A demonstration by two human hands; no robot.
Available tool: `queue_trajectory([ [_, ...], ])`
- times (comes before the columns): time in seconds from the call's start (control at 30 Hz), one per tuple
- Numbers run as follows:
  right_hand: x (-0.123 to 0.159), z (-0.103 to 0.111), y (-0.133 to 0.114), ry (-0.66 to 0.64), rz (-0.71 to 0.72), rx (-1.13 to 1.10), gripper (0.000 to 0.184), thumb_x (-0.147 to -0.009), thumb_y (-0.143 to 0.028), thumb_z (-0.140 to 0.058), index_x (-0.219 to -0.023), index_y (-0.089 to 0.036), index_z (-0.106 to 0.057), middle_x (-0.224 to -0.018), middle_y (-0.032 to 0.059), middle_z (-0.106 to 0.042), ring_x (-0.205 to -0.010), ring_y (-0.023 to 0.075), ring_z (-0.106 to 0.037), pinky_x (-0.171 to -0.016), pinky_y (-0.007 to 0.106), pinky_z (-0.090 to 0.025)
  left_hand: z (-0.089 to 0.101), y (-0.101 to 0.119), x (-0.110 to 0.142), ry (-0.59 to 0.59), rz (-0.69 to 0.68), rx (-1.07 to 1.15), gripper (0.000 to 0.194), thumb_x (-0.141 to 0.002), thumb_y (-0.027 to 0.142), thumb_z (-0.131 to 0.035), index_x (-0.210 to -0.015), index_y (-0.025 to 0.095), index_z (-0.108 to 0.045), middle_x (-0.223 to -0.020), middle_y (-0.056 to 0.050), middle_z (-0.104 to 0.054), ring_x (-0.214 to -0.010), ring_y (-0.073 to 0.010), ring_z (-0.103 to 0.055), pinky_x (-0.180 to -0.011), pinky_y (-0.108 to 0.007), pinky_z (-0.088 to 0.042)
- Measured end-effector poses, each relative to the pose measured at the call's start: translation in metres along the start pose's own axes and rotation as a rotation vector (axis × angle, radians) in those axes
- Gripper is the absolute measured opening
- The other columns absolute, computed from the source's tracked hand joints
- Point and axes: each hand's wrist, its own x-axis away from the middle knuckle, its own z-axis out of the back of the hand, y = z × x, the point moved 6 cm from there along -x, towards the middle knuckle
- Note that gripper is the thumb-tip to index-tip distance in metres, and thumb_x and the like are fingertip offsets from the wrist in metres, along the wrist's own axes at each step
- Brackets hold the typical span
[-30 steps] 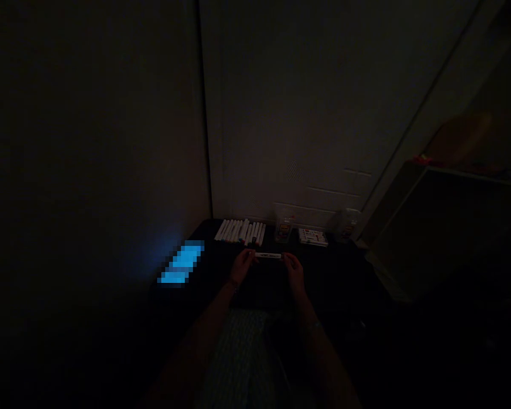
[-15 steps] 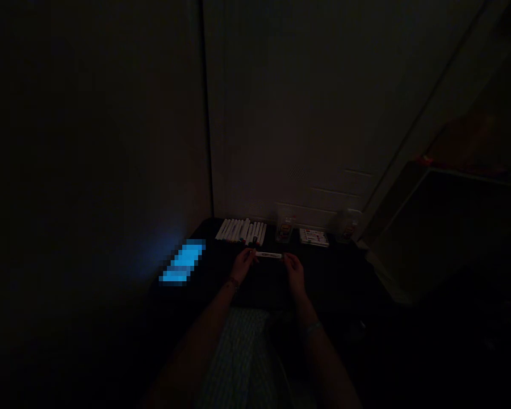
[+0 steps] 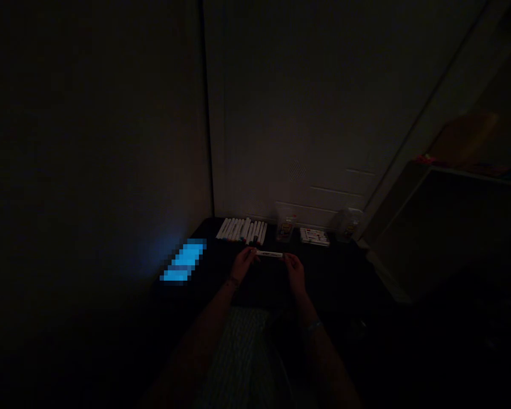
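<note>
A white marker point(image 3: 269, 254) with dark print lies level between my two hands, above the dark table. My left hand point(image 3: 243, 263) pinches its left end, and my right hand point(image 3: 294, 269) grips the right end with fingertips and thumb. Just beyond my left hand, several white markers point(image 3: 242, 229) lie side by side in a row, with coloured ends toward me. The dim light hides the finer detail of the fingers.
A lit, blurred blue screen point(image 3: 184, 261) lies on the table's left. Toward the back wall stand a clear plastic container point(image 3: 285, 225), a stack of white markers point(image 3: 314, 236) and another clear container point(image 3: 350, 224). To the right is a shelf unit point(image 3: 451, 221).
My hands keep hold of the marker in nearly the same place. A dark end seen by my left hand earlier no longer stands out. The picture has shifted very slightly.
</note>
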Motion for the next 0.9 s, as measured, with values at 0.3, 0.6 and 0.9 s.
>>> queue_trajectory([
  [0.3, 0.0003, 0.0044, 0.0001, 0.041, -0.011, 0.054, 0.033, -0.072, -0.047, -0.051, -0.084, -0.017, -0.059, -0.077, 0.0028, -0.062, -0.074, 0.0159, -0.055, -0.066, 0.025, -0.041, -0.0001, 0.0047, 0.0020, 0.032, 0.004, -0.034, 0.037, -0.069, 0.053, -0.048, -0.065, 0.017, -0.054, -0.055, 0.001, -0.053, -0.053, -0.0090, -0.044, -0.052, -0.020, -0.034],
  [0.6, -0.0007, 0.0039, 0.0003, 0.030, -0.006, 0.032, 0.037, -0.070, -0.050, -0.051, -0.086, -0.017, -0.059, -0.075, 0.0017, -0.061, -0.070, 0.0145, -0.055, -0.065, 0.024, -0.040, -0.0001, 0.0045, 0.0021, 0.034, -0.008, -0.017, 0.035, -0.070, 0.049, -0.049, -0.079, 0.017, -0.058, -0.059, 0.001, -0.056, -0.056, -0.0100, -0.047, -0.053, -0.020, -0.035],
  [0.9, 0.0015, 0.0014, -0.0032, 0.021, -0.023, -0.005, 0.034, -0.071, -0.045, -0.053, -0.092, -0.018, -0.058, -0.080, 0.0033, -0.062, -0.073, 0.0162, -0.056, -0.065, 0.025, -0.042, -0.0012, 0.0036, 0.0015, 0.021, -0.006, -0.012, 0.037, -0.070, 0.048, -0.050, -0.087, 0.016, -0.058, -0.065, -0.001, -0.059, -0.064, -0.0120, -0.052, -0.059, -0.021, -0.038],
])
